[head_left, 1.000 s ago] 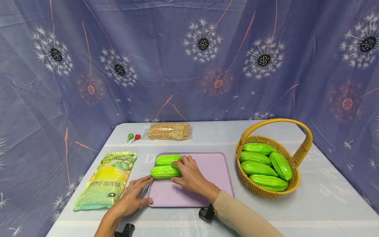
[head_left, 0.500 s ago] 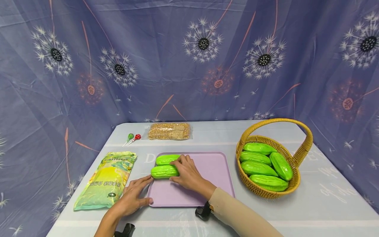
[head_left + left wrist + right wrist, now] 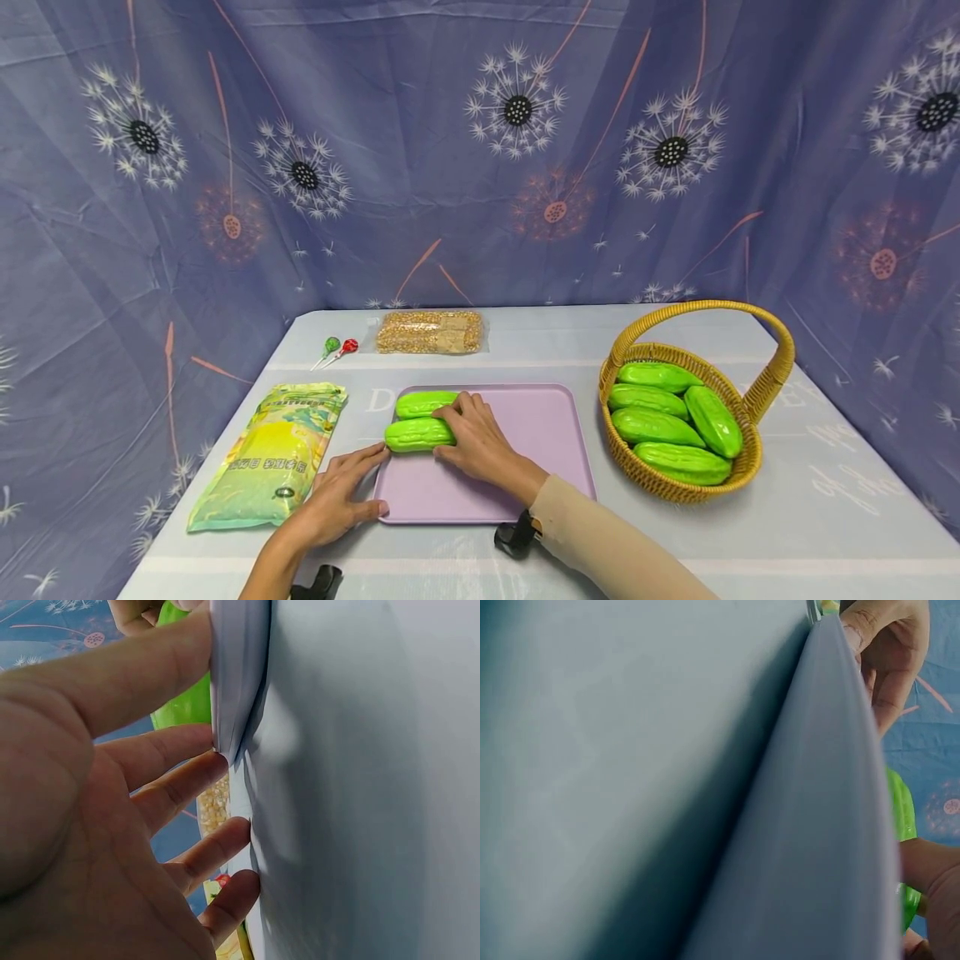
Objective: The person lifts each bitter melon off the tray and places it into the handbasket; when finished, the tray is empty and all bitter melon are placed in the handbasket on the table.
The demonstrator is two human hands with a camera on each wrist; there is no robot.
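The near green gourd [image 3: 417, 434] lies on the far-left part of the purple tray [image 3: 540, 467], long axis running left to right. The right hand [image 3: 480, 442] grips its right end, fingers curled over it. The left hand [image 3: 337, 498] rests with straight fingers on the tray's near-left corner, just near of the gourd's left tip.

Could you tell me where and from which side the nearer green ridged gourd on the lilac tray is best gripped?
Probably across its middle, from above. The nearer green ridged gourd lies flat on the lilac plastic tray, long axis left to right. The right hand already covers its right end, and a second gourd sits close behind, so fingers fit best front and back.
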